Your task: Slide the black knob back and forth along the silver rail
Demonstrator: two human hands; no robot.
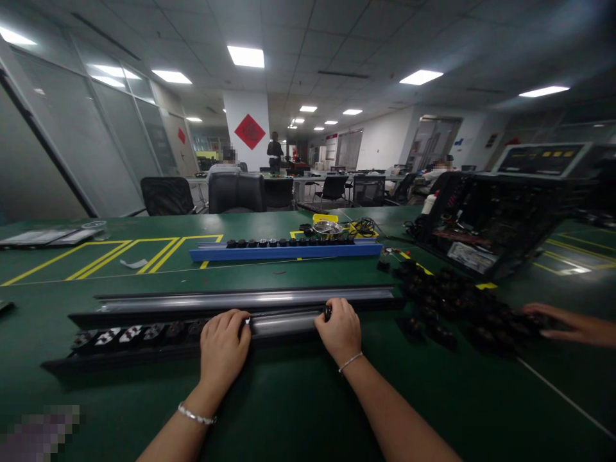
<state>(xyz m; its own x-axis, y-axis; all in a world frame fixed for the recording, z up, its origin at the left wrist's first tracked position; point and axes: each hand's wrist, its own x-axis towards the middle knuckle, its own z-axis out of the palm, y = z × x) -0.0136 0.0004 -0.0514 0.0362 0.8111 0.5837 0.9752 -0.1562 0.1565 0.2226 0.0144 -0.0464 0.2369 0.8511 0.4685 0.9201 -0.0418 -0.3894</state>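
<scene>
My left hand [225,346] is closed over the near black rail [283,324], with a small black and white piece showing at its fingertips. My right hand [341,327] rests further right on the same rail, its fingers closed round a small black part [328,312]. Left of my left hand, a row of black and white socket modules [131,334] sits in the rail's channel. Just behind lies a second rail [240,299] with a bare shiny channel. My palms hide part of the near rail.
A blue rail [289,252] holding black modules lies further back. At the right are a heap of black parts [447,301], another person's hand [568,325] and an open computer case [486,221]. A metal bowl [328,228] stands behind the blue rail.
</scene>
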